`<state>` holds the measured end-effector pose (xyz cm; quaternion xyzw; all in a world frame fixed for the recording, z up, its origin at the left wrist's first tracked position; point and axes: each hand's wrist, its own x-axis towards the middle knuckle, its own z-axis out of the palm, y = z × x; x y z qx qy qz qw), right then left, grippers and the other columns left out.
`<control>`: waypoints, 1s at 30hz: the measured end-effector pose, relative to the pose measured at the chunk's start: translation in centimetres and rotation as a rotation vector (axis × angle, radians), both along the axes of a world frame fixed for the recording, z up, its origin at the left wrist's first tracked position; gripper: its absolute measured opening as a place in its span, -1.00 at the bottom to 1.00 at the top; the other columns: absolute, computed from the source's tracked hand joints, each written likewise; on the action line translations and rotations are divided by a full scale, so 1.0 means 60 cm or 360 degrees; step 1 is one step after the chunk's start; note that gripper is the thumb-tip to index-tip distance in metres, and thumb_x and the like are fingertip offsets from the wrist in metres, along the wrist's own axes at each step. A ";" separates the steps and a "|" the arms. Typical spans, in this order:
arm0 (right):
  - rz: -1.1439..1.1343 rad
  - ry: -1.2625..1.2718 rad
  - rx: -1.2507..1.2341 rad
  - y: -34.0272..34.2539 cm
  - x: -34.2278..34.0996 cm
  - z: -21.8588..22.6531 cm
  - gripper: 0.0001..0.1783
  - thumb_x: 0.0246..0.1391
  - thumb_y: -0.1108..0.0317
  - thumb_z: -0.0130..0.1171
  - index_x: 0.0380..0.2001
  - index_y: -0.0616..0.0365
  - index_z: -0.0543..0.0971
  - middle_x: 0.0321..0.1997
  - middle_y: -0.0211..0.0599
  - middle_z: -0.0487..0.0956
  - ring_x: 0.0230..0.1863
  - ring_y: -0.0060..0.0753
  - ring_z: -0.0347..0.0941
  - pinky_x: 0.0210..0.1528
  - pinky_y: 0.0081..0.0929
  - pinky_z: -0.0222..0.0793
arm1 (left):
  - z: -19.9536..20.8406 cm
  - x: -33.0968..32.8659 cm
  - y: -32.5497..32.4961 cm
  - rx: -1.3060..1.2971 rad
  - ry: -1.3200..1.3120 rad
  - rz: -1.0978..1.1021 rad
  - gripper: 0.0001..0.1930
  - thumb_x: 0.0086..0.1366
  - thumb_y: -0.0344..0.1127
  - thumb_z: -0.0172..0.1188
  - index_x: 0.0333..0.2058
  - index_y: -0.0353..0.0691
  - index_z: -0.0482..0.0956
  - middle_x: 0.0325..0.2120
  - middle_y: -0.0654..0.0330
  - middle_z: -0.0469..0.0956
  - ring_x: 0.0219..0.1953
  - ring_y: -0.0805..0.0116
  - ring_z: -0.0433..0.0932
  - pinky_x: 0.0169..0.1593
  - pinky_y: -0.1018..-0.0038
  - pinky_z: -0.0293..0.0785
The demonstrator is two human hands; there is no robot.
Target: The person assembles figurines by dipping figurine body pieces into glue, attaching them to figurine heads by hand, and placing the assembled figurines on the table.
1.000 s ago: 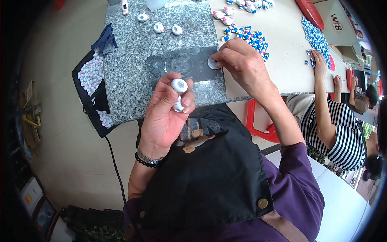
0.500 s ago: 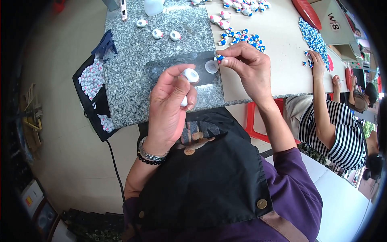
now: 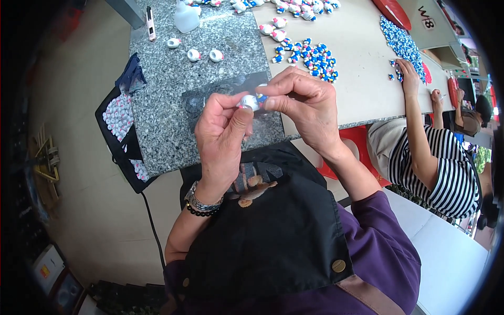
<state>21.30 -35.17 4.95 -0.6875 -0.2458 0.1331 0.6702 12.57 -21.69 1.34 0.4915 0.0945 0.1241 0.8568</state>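
Above the dark grey, flat rectangular mat [image 3: 227, 84], the left hand [image 3: 220, 135] pinches a glossy white, rounded piece with pink detail [image 3: 250, 102] between thumb and fingers, while the right hand [image 3: 310, 106] pinches a small blue-and-white figure piece [image 3: 261, 97] against its side. The two pieces meet, or nearly so; the tight fingertip grips probably steady both for close alignment. Beyond the mat, three loose white, oval pieces [image 3: 193, 55] sit apart, likely within easy reach; to its right, beyond the right hand, lies a heap of tiny blue-and-white figures [image 3: 319, 62], seemingly grouped by kind. To the mat's left, a black bag [image 3: 132, 151] holds many more white pieces. Fingers cover the exact contact, and whether the left palm hides anything else cannot be told. The hands mask the mat's right end; beyond it, the translucent white plastic bottle [image 3: 187, 20] is cut by the upper edge.
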 end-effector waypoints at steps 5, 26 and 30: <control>-0.0075 -0.0436 -0.0161 0.003 -0.005 -0.015 -0.84 -0.23 0.55 0.41 -0.49 0.31 0.63 -0.49 -0.30 0.55 -0.44 -0.47 0.51 -0.43 -0.56 0.41 | -0.005 -0.001 0.010 0.0717 0.0013 0.0082 -0.80 0.28 -0.34 0.24 -0.26 -0.35 0.49 -0.55 0.36 0.47 -0.53 0.72 0.36 -0.47 0.70 0.29; 0.0363 -0.1379 -0.0903 0.189 0.144 -0.044 -0.36 0.01 0.00 0.21 0.15 -0.01 0.40 -0.10 -0.19 0.44 -0.10 -0.09 0.48 -0.20 -0.19 0.48 | -0.005 0.061 0.224 0.0881 0.0396 0.0603 -0.77 0.33 -0.26 0.17 -0.19 -0.33 0.48 -0.52 0.38 0.45 -0.56 0.72 0.28 -0.54 0.72 0.15; 0.0421 -0.1716 -0.1123 0.238 0.148 -0.064 -0.20 -0.01 -0.26 0.07 0.21 -0.03 0.33 -0.10 -0.22 0.39 -0.09 -0.14 0.44 -0.24 -0.20 0.51 | -0.014 0.082 0.254 0.0808 0.0411 0.0764 -0.73 0.32 -0.21 0.19 -0.19 -0.32 0.48 -0.54 0.37 0.44 -0.65 0.70 0.25 -0.62 0.71 0.10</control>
